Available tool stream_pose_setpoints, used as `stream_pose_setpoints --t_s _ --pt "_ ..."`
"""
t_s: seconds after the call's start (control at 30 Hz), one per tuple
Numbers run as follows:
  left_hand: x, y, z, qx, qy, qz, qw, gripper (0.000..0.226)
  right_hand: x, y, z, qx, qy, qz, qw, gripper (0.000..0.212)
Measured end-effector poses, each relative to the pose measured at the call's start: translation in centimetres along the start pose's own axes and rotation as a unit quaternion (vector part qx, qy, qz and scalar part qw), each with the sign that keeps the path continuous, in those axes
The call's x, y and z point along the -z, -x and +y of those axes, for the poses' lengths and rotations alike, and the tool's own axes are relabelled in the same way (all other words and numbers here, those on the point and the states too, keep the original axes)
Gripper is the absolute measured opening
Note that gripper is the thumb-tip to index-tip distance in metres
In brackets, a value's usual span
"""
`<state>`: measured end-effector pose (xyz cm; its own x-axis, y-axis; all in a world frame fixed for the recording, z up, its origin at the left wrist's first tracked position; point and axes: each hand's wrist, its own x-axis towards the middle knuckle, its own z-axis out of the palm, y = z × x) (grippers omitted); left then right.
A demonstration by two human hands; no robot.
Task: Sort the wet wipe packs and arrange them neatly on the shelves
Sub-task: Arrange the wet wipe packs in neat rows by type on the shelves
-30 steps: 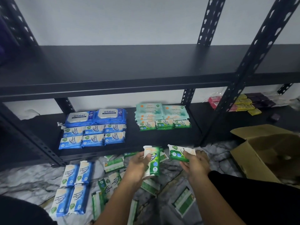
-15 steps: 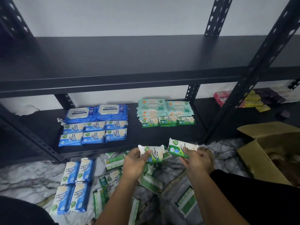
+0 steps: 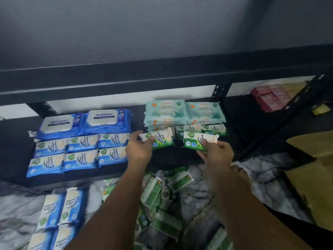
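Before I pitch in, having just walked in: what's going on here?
Someone is stocking the black metal shelf. The left hand holds one small green-and-white wipe pack, the right hand a second green-and-white pack, both over the shelf before the row of green packs. Blue wipe packs lie sorted at left; more green packs litter the floor.

Red packs point(image 3: 270, 99) and floor packs point(image 3: 167, 226) in blur; cardboard box point(image 3: 317, 179) half beyond right edge.

Wall point(image 3: 162, 24): plain, pale grey | Shelving point(image 3: 108, 87): black metal, against wall | Floor point(image 3: 18, 210): white marble pattern, grey veins | Cardboard box point(image 3: 313, 177): right edge | Light: dim
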<state>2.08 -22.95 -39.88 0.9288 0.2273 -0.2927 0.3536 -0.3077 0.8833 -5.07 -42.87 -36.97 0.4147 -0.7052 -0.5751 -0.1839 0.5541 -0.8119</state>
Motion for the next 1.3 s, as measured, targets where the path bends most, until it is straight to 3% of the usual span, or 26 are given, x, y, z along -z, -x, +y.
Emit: stream_pose_setpoints --t_s 0.23,0.4,0.6,0.73,0.87,1.0,1.2,1.3 --pt "-5.5 -6.0 -2.2 0.022 -0.014 0.003 1.000 0.036 -1.9 -9.9 -0.9 0.016 0.011 0.074 0.997 0.039" --pt "-7.0 -7.1 -3.1 -0.007 -0.033 0.030 0.999 0.029 -1.0 -14.6 -1.9 0.036 0.028 0.111 0.993 0.042" --pt "-7.5 -7.5 -3.1 -0.047 -0.103 0.055 0.992 0.033 -2.0 -17.3 -1.2 0.076 0.096 0.089 0.988 0.040" --pt "-7.5 -7.8 -3.3 -0.054 -0.116 0.054 0.990 0.041 -2.2 -18.7 -0.6 0.110 0.208 0.078 0.969 0.043" --pt "-7.8 -7.8 -3.5 -0.049 -0.107 0.054 0.992 0.040 -2.2 -18.5 -0.7 0.165 0.344 0.060 0.922 0.045" --pt "-7.8 -8.0 -3.8 -0.052 -0.113 0.052 0.991 0.039 -1.7 -19.4 -1.2 0.134 0.379 0.073 0.913 0.041" --pt "-7.4 -5.6 -3.4 -0.090 -0.122 0.104 0.983 0.039 -1.1 -17.4 -1.3 0.095 0.400 0.122 0.903 0.092" --pt "-5.9 -3.1 -5.1 -0.149 -0.093 0.108 0.978 0.022 -0.3 -15.3 0.1 0.106 0.363 0.175 0.909 0.078"
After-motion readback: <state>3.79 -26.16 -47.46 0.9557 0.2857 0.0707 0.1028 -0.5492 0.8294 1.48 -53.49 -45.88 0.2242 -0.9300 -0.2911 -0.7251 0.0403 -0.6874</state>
